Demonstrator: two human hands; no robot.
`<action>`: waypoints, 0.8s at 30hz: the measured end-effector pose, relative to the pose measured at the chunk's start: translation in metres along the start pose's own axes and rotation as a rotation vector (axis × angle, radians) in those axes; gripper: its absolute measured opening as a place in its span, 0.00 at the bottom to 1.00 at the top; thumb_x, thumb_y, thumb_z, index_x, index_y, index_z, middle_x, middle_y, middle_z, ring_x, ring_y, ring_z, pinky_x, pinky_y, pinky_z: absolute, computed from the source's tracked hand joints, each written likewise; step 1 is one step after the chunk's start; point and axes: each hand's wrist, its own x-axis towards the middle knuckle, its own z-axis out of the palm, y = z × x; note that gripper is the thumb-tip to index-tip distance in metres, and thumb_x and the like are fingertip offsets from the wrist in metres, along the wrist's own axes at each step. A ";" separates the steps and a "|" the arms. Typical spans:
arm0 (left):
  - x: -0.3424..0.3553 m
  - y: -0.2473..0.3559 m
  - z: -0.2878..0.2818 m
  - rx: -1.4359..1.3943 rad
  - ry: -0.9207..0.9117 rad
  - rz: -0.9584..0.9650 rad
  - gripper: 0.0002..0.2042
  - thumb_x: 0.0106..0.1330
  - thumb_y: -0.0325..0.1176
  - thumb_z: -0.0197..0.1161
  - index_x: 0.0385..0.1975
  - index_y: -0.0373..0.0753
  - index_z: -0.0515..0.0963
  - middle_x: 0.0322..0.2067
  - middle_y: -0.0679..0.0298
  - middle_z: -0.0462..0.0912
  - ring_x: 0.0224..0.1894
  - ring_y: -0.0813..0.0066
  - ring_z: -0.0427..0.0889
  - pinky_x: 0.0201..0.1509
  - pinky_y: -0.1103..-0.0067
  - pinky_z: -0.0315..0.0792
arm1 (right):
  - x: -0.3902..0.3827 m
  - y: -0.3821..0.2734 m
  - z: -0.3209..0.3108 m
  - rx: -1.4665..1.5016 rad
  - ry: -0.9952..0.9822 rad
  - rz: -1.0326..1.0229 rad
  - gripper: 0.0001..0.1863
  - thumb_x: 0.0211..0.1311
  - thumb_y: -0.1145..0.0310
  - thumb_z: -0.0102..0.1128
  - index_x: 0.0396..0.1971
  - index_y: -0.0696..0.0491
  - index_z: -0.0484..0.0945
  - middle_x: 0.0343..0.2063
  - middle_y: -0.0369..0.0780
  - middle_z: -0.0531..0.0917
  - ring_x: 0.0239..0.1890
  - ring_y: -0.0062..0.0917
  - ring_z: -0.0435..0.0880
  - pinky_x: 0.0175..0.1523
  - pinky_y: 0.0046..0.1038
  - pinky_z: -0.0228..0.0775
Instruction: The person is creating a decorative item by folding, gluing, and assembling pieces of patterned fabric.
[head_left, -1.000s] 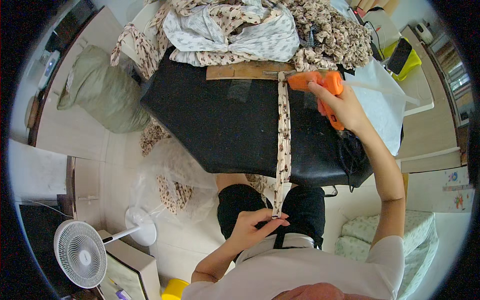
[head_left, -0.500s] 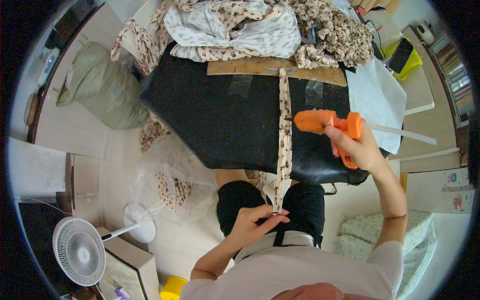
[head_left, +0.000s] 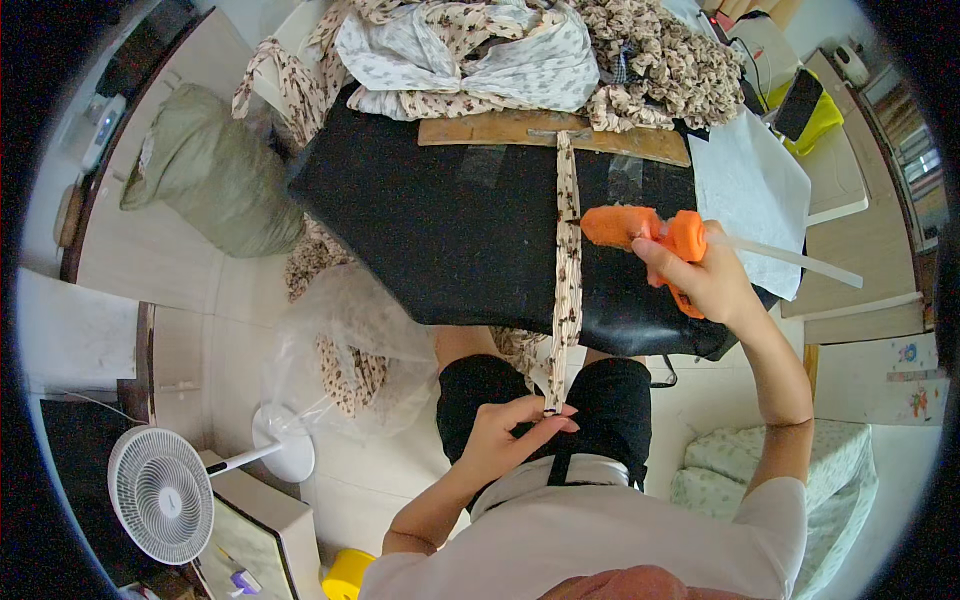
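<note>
My left hand point(head_left: 512, 437) pinches the near end of a long, narrow strip of cream fabric with dark spots point(head_left: 567, 260). Pulled straight, the strip runs from my lap over the table edge to a wooden board point(head_left: 480, 130), where its far end lies. My right hand point(head_left: 705, 280) grips an orange glue gun point(head_left: 625, 227), its nozzle tip at the strip's right edge about halfway along the black tabletop. A long whitish glue stick point(head_left: 790, 262) sticks out of the gun's back. I cannot make out any glue on the strip.
Bunched printed cloth point(head_left: 470, 60) and a heap of ruffled fabric pieces point(head_left: 670, 70) lie behind the board on the black table point(head_left: 430, 240). A white sheet point(head_left: 750, 190) and a phone point(head_left: 798, 103) are at right. A white fan point(head_left: 162, 495) and a clear plastic bag point(head_left: 300, 335) stand left.
The glue gun in my right hand has shifted slightly left, bringing its nozzle closer to the strip. My left hand keeps its pinch; the whole view has moved a little.
</note>
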 end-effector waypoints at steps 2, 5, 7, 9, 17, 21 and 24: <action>-0.001 0.000 0.000 0.008 0.003 -0.011 0.08 0.63 0.26 0.59 0.39 0.32 0.79 0.30 0.60 0.85 0.33 0.78 0.84 0.36 0.85 0.74 | -0.007 0.006 0.000 0.019 -0.051 0.029 0.17 0.59 0.56 0.61 0.23 0.57 0.77 0.13 0.35 0.77 0.16 0.18 0.76 0.23 0.23 0.68; -0.002 -0.001 0.000 0.006 0.002 -0.029 0.08 0.63 0.26 0.59 0.39 0.32 0.79 0.30 0.60 0.85 0.33 0.79 0.84 0.36 0.85 0.74 | -0.022 0.002 0.000 0.106 -0.089 0.056 0.17 0.57 0.57 0.63 0.21 0.57 0.76 0.12 0.35 0.76 0.14 0.17 0.75 0.21 0.23 0.66; -0.002 -0.003 0.002 -0.014 0.009 -0.010 0.08 0.63 0.26 0.59 0.40 0.32 0.79 0.30 0.61 0.85 0.33 0.79 0.84 0.36 0.86 0.74 | -0.033 0.002 0.000 0.107 -0.104 0.064 0.17 0.57 0.58 0.63 0.19 0.57 0.76 0.12 0.34 0.76 0.14 0.17 0.74 0.21 0.23 0.65; -0.002 -0.003 0.002 -0.017 0.006 -0.011 0.08 0.63 0.26 0.59 0.40 0.32 0.79 0.30 0.61 0.85 0.33 0.80 0.84 0.36 0.86 0.74 | -0.044 0.005 -0.001 0.139 -0.127 0.132 0.18 0.54 0.59 0.66 0.15 0.56 0.74 0.11 0.34 0.75 0.13 0.17 0.73 0.19 0.23 0.63; 0.000 -0.003 0.001 0.009 0.001 -0.003 0.08 0.64 0.25 0.59 0.39 0.31 0.79 0.30 0.60 0.85 0.33 0.80 0.84 0.37 0.86 0.74 | -0.075 0.006 0.003 0.248 -0.246 0.051 0.20 0.51 0.63 0.68 0.13 0.57 0.68 0.12 0.39 0.69 0.14 0.29 0.67 0.21 0.33 0.56; -0.001 -0.004 0.003 -0.036 0.008 0.016 0.07 0.64 0.25 0.58 0.39 0.31 0.79 0.30 0.60 0.85 0.32 0.80 0.84 0.36 0.86 0.74 | -0.084 0.006 0.003 0.200 -0.273 0.058 0.20 0.50 0.63 0.69 0.14 0.57 0.68 0.12 0.39 0.69 0.14 0.30 0.67 0.21 0.33 0.55; 0.001 -0.003 0.001 -0.017 -0.002 0.018 0.07 0.63 0.25 0.58 0.39 0.31 0.79 0.30 0.60 0.85 0.32 0.79 0.84 0.36 0.86 0.74 | -0.083 0.009 0.004 0.236 -0.292 0.025 0.20 0.49 0.62 0.70 0.14 0.56 0.68 0.13 0.39 0.69 0.15 0.31 0.68 0.22 0.33 0.56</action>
